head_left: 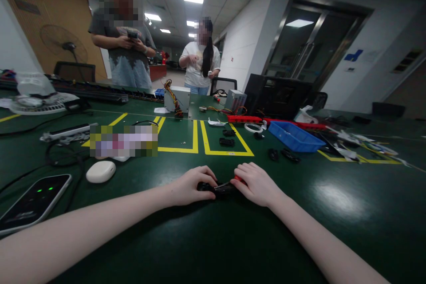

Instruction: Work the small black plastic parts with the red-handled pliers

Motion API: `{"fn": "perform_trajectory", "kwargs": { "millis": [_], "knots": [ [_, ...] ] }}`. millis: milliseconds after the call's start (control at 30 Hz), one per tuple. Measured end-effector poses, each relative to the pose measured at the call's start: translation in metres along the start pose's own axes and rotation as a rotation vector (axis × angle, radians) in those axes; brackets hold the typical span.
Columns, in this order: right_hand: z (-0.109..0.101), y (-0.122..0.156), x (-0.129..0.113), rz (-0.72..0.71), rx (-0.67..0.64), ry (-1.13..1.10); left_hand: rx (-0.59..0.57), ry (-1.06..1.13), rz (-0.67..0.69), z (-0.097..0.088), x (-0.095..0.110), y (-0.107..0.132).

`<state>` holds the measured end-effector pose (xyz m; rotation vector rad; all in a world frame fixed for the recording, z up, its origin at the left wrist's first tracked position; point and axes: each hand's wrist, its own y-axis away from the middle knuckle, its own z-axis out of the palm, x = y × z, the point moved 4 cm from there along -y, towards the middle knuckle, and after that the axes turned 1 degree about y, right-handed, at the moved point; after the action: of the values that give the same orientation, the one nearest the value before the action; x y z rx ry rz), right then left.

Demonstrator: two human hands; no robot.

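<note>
My left hand (196,185) is closed around one end of a small, dark black part (226,190) on the green table, with the thumb on its near side and the fingers over the top. The part's exact kind is unclear. In my right hand (256,184) is a screwdriver (238,179) with a red handle. Its thin metal shaft points left across the black part towards my left fingertips. My right palm hides most of the handle. Whether the tip touches the part cannot be made out.
Beyond my hands lie more black parts (226,141) inside yellow tape. A blue tray (294,136) stands at right. A white rounded case (100,171) and a phone-like device (35,199) lie left, near loose cables. Two people (124,49) stand across the table.
</note>
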<state>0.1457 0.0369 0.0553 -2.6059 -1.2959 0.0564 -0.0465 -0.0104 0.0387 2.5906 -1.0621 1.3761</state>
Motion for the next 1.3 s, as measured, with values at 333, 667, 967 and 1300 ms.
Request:
{"fn": "perform_trajectory", "kwargs": {
  "millis": [333, 667, 967, 1300],
  "knots": [
    [0.004, 0.001, 0.006, 0.014, -0.016, 0.003, 0.004, -0.124, 0.068, 0.000, 0.002, 0.003],
    [0.002, 0.002, -0.006, 0.050, -0.015, -0.015, -0.029, -0.145, 0.072, 0.002, 0.005, 0.003],
    [0.000, 0.001, 0.000, 0.049, -0.023, -0.027, -0.050, -0.261, 0.050, 0.006, 0.005, 0.005],
    [0.000, 0.003, 0.004, 0.022, 0.001, 0.037, -0.064, -0.288, 0.099, 0.009, 0.004, 0.005]
  ]
}}
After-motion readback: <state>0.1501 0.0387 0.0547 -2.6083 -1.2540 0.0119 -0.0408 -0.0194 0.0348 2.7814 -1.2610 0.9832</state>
